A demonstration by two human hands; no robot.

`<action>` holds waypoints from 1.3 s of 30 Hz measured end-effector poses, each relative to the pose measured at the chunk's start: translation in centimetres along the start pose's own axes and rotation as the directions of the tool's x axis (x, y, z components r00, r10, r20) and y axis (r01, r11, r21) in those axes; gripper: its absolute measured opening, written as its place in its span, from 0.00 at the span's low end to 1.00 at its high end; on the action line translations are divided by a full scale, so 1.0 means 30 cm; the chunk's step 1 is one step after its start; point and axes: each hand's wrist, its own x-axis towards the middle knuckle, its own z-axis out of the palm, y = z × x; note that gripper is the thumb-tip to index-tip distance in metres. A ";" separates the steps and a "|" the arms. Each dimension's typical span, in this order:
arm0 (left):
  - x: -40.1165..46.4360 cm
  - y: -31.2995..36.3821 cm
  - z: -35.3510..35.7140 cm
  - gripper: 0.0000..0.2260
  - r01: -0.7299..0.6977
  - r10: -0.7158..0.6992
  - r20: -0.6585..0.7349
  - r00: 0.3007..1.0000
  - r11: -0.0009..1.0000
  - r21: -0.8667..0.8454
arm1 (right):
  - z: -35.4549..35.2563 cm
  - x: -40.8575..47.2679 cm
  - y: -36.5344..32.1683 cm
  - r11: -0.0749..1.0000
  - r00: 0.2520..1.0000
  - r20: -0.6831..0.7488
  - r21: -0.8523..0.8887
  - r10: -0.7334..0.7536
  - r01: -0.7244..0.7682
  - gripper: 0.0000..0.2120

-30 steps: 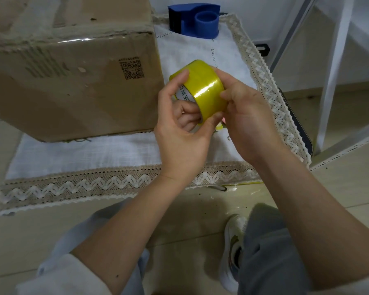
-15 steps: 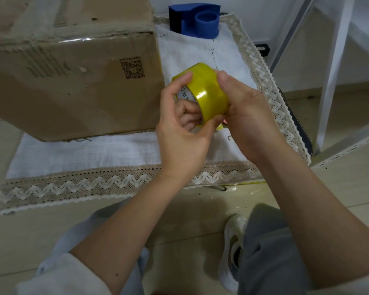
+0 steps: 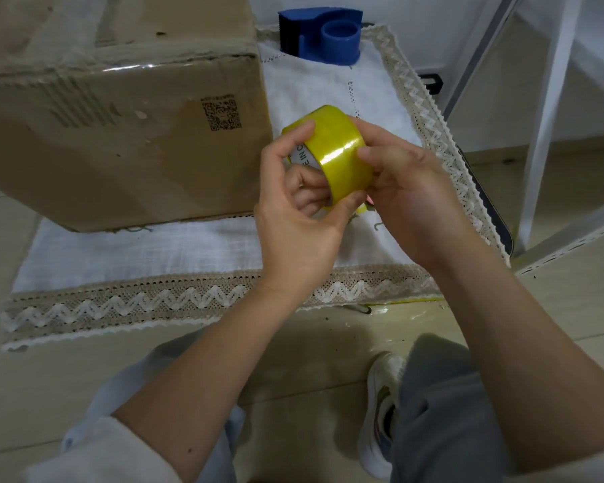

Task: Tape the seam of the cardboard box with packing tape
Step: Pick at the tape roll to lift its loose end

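Compared with a second ago the yellow tape roll has turned a little between the hands, and the right thumb now presses on its outer band rather than resting along the top. The left hand grips the roll, thumb under the rim and fingers curled into the core; the right hand closes on its far side. The roll is held at frame centre above a white cloth with lace edging, spread on pale floor. The cardboard box fills the upper left, brown, scuffed, old clear tape along its top edge. A blue tape dispenser sits top centre.
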 end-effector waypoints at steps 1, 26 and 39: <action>-0.002 -0.001 0.001 0.34 -0.010 0.010 -0.002 1.000 1.000 0.024 | 0.004 0.004 0.006 1.000 0.999 -0.033 0.003 0.005 -0.004 0.19; -0.013 -0.016 0.030 0.35 0.005 -0.004 -0.052 0.999 1.000 0.028 | 0.016 0.013 0.038 0.998 0.981 -0.185 0.036 0.054 -0.048 0.22; -0.012 -0.013 0.027 0.35 0.015 -0.016 -0.058 0.998 1.000 -0.004 | 0.027 0.003 0.048 0.998 0.986 -0.167 0.059 -0.019 0.029 0.27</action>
